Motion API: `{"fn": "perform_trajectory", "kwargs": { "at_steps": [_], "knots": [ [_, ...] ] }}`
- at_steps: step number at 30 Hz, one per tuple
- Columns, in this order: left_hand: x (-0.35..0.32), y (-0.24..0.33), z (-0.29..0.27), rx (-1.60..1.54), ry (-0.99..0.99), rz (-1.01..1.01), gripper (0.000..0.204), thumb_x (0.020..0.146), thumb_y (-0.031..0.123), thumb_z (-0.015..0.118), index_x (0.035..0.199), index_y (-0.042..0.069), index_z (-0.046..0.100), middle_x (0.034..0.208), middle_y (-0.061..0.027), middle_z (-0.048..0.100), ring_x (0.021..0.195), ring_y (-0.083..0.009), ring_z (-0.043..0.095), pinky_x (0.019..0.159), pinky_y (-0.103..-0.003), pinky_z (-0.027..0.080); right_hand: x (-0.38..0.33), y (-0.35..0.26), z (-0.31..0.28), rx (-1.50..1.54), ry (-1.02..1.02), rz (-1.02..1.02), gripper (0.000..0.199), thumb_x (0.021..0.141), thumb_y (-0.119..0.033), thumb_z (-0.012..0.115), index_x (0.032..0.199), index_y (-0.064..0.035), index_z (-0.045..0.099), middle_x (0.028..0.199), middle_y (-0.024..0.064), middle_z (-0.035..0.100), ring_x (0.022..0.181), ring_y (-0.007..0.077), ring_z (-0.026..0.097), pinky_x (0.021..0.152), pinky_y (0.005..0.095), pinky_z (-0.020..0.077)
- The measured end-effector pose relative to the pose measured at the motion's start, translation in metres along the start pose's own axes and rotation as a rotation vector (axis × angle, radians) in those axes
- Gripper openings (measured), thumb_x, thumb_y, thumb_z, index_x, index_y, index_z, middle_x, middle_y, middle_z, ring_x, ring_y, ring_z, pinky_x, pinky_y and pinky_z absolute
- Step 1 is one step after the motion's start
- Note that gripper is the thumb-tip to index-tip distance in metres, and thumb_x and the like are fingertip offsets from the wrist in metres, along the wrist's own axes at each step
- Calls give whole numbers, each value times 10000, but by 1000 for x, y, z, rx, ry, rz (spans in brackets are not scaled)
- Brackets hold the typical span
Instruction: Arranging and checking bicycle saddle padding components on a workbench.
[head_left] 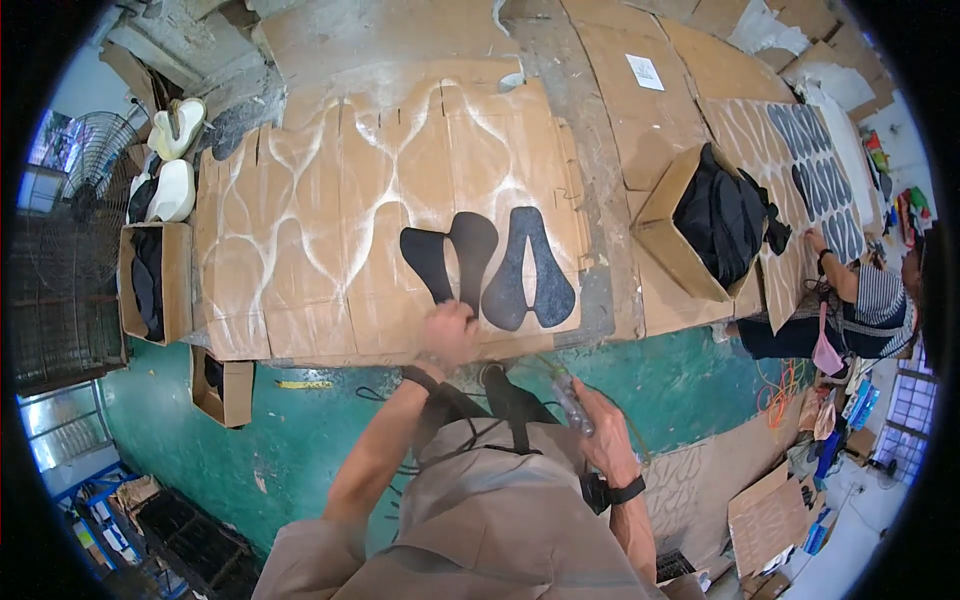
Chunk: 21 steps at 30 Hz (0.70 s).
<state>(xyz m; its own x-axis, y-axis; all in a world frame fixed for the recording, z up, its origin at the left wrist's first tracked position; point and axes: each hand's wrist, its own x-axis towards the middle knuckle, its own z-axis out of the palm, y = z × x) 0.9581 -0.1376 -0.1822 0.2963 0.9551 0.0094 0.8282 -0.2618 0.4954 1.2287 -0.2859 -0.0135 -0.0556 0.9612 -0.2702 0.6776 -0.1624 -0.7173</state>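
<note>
My left hand [450, 332] is at the front edge of the cardboard sheet, slightly blurred. Its fingers close on the narrow lower end of a black saddle-shaped pad [474, 245], whose two wide lobes point away from me. Just to the right, a second dark saddle-shaped pad [510, 275] lies flat, its long central slot showing and its narrow end pointing away. Lower right, off the table's front edge, my right hand [606, 432] is wrapped round a grey, bottle-like spray tool [571, 402] with a thin hose. Its details are too small to make out.
White outlines streak the cardboard sheet [320, 260]. Boxes of black pieces stand at the left [180, 290] and right [670, 215]. White saddle shapes [175, 190] and a fan [100, 165] are far left. A co-worker [870, 300] reaches toward dark pads at right.
</note>
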Motion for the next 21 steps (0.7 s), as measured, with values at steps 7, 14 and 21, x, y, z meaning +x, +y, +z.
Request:
{"fn": "perform_trajectory", "kwargs": {
  "at_steps": [7, 14, 21],
  "knots": [
    [115, -68, -51, 254, 285, -359, 378, 851, 303, 789, 1126, 65, 685, 1127, -175, 662, 1067, -366, 647, 894, -489, 540, -6, -4, -3, -33, -7, 48, 720, 734, 99, 637, 1443, 3, 553, 1176, 276, 670, 1040, 463, 660, 890, 462, 537],
    [159, -110, -68, -36, -263, -504, 462, 788, 445, 845, 1031, 56, 785, 1001, -165, 776, 908, -322, 745, 823, -417, 573, -14, 10, 0, 19, 74, 89, 799, 680, 141, 607, 1461, -17, 544, 1146, 281, 672, 1028, 470, 658, 892, 476, 537],
    [150, -133, -39, -348, -46, -376, 236, 792, 130, 828, 1014, 72, 771, 927, -106, 782, 888, -240, 750, 811, -356, 577, -10, 3, -5, 2, 76, 91, 579, 827, 26, 698, 1397, 15, 597, 1099, 275, 681, 978, 449, 675, 869, 446, 541]
  ]
}}
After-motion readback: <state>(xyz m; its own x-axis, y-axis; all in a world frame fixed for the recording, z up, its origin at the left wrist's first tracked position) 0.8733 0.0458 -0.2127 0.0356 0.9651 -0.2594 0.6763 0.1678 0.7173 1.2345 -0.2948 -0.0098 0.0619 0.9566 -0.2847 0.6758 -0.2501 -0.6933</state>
